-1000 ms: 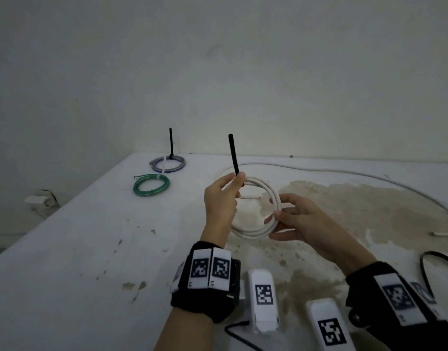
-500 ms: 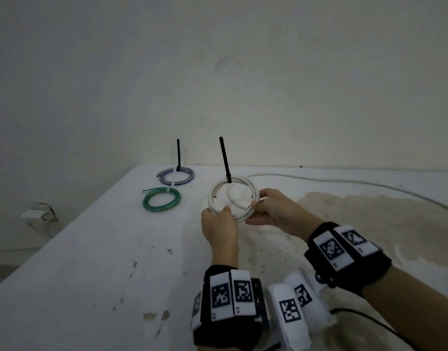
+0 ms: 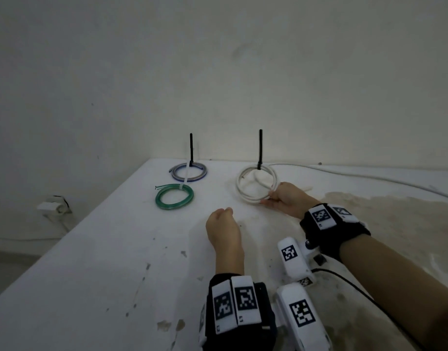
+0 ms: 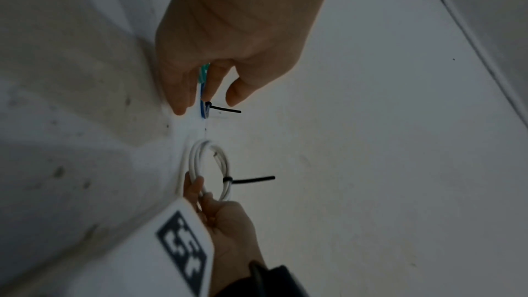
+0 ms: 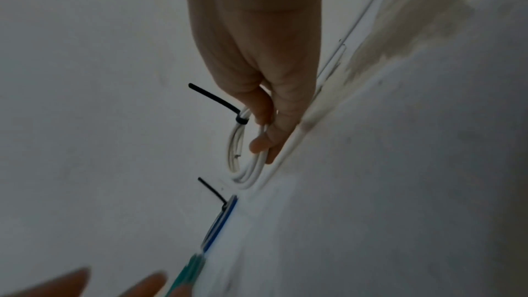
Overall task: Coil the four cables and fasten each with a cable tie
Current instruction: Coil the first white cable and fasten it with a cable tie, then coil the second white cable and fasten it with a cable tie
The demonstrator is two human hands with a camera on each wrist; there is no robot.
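Observation:
A white cable coil [image 3: 245, 196] lies far back on the white table [image 3: 91, 274], bound by a black cable tie [image 3: 260, 148] whose tail stands upright. My right hand [image 3: 272, 196] grips the coil's near right side; in the right wrist view its fingers [image 5: 261, 143] curl round the white coil [image 5: 243, 166] just past the black tie [image 5: 217, 101]. My left hand [image 3: 224, 211] hovers nearer to me with relaxed fingers [image 4: 180, 98] and holds nothing. A loose white cable [image 3: 369, 174] runs uncoiled along the table's back edge.
Left of the white coil lie a tied green coil [image 3: 174, 197] and, behind it, a tied blue-grey coil [image 3: 189, 171] with an upright black tie tail. The table's right half is stained brown [image 3: 369, 211]. A wall rises directly behind the table.
Both hands held the white coil up in the air. The right hand has carried it back and down to the table, and the left hand has let go and drawn back.

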